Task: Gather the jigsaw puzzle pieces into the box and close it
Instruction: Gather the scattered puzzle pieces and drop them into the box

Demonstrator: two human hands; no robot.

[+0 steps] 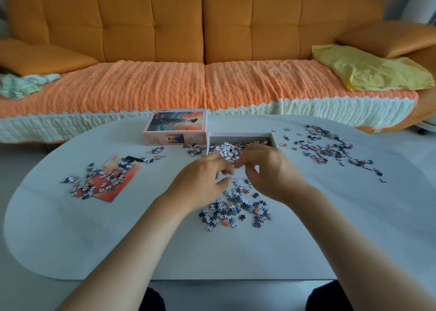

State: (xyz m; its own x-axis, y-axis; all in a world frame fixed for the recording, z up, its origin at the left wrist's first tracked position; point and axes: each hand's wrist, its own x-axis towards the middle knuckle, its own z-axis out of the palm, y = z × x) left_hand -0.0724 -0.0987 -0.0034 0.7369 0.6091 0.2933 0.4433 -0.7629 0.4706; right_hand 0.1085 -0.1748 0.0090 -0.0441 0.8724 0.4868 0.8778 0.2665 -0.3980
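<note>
- Your left hand [203, 178] and right hand [269, 169] were blurred, fingers curled, hiding the near wall of the box [240, 138]; hold: cannot tell.
- Box sat open on the worktop [118, 228], part-filled with puzzle pieces [226, 149]; others lay scattered outside.

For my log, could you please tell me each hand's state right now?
Left hand: fingers curled, blurred; cannot be told.
Right hand: fingers curled over the box; cannot be told.

Two bare forearms [132, 244] lead to the left hand [203, 181] and right hand [269, 171]; nearer, black trousers [328, 296] cover both knees.
</note>
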